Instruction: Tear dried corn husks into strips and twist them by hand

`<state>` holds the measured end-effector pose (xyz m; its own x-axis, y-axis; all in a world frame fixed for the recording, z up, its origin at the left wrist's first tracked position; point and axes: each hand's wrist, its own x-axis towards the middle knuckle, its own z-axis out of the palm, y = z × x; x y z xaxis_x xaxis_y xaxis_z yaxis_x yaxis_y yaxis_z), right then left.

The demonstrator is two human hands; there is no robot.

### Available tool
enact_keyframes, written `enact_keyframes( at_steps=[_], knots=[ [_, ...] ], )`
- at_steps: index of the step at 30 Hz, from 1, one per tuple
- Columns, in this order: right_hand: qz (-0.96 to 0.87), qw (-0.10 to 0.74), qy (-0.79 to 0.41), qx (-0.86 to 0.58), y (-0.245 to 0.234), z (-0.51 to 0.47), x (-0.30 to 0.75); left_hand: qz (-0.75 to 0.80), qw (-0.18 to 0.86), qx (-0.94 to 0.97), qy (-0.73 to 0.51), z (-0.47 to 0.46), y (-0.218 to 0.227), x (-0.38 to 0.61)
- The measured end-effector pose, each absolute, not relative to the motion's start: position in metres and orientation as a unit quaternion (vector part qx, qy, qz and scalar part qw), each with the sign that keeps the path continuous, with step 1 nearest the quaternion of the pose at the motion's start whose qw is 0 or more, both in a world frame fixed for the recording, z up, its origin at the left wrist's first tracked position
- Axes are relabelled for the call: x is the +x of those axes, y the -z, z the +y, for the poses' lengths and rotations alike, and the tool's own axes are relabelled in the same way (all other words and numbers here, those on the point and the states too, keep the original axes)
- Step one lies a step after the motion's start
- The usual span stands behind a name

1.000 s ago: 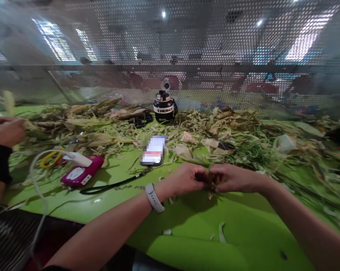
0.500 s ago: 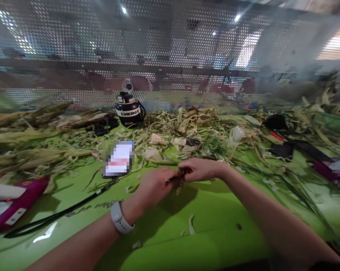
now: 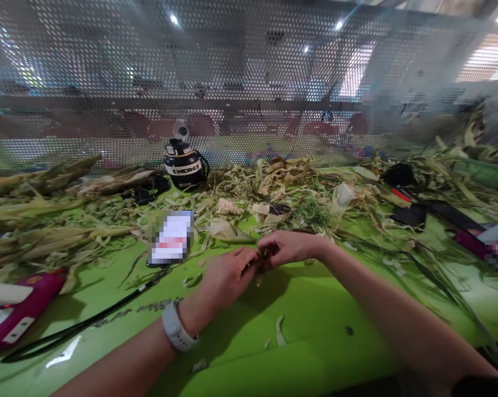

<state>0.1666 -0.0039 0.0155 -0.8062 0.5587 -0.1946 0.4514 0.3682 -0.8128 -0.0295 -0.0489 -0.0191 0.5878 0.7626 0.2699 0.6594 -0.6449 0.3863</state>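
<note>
Over the green tabletop [image 3: 310, 309], both hands meet at their fingertips. My left hand [image 3: 232, 275], with a pale watch [image 3: 178, 326] at the wrist, is closed on a small brownish husk-like piece [image 3: 259, 280]. Most of that piece is hidden by the fingers; a short pale end hangs below them. My right hand [image 3: 288, 247] is pinched at the same piece from the other side, its fingers curled. Just beyond the hands lies a pale corn husk [image 3: 226, 230]. Small husk scraps [image 3: 280, 331] are scattered nearer to me.
Husks and shreds [image 3: 274, 179] cover the table's far side, before a perforated metal screen [image 3: 232, 71]. A black bottle [image 3: 186, 165] stands among them. A phone [image 3: 172, 237] with a black strap [image 3: 87, 317] lies left, near a magenta device [image 3: 26, 309]. Black-and-red scissors-like tools [image 3: 401, 194] lie right.
The view has shifted slightly. Both hands stay together at nearly the same place, with the fingers only slightly moved on the small piece.
</note>
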Motion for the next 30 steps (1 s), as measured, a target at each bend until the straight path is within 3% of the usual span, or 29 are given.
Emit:
enact_keyframes(
  at_steps=[12,22,30],
  knots=[
    [-0.762,0.078,-0.567,-0.305,-0.007,0.002,0.170,0.396,0.094,0.886,-0.220,-0.050,0.014,-0.029],
    [-0.820,0.118,-0.433,-0.354,-0.014,0.002,0.174,0.411,0.143,0.873,-0.221,-0.047,0.013,-0.031],
    [-0.869,0.054,-0.317,-0.377,-0.039,-0.010,0.175,0.394,0.199,0.865,-0.240,-0.042,0.016,-0.031]
  ],
)
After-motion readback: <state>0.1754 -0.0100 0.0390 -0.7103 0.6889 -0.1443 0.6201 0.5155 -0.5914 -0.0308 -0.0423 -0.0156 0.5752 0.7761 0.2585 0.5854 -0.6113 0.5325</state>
